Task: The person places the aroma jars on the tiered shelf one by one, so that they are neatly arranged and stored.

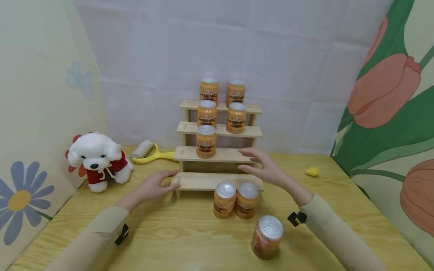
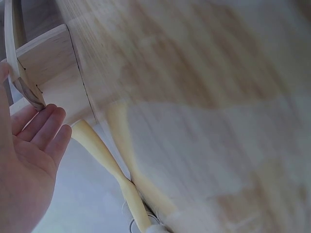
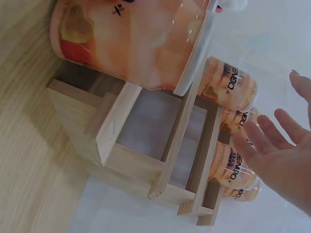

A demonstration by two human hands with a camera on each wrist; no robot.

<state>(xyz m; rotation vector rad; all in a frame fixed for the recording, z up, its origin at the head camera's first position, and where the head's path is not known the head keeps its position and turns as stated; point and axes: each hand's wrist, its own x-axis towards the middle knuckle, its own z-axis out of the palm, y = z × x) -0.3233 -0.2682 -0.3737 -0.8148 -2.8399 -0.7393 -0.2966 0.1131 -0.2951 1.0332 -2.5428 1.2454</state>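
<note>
A tiered wooden display shelf [image 1: 217,180] stands against the back, with orange cans on its upper three tiers. My left hand [image 1: 157,185] holds the left end of the lowest board, thumb at the front and fingers behind; in the left wrist view its fingertips touch the board's corner [image 2: 31,92]. My right hand [image 1: 264,167] hovers at the shelf's right side, fingers extended and holding nothing. One can [image 1: 206,142] sits on the third tier. Two cans stand side by side before the shelf, the left can [image 1: 223,201] and right can [image 1: 246,201]. Another can [image 1: 267,238] stands nearer me.
On the left sits a white plush dog [image 1: 98,158] in red clothing. A yellow-handled lint roller [image 1: 154,154] lies between it and the shelf. At the right is a small yellow object [image 1: 312,172]. Printed cloths hang at both sides, a white cloth [image 1: 152,75] behind.
</note>
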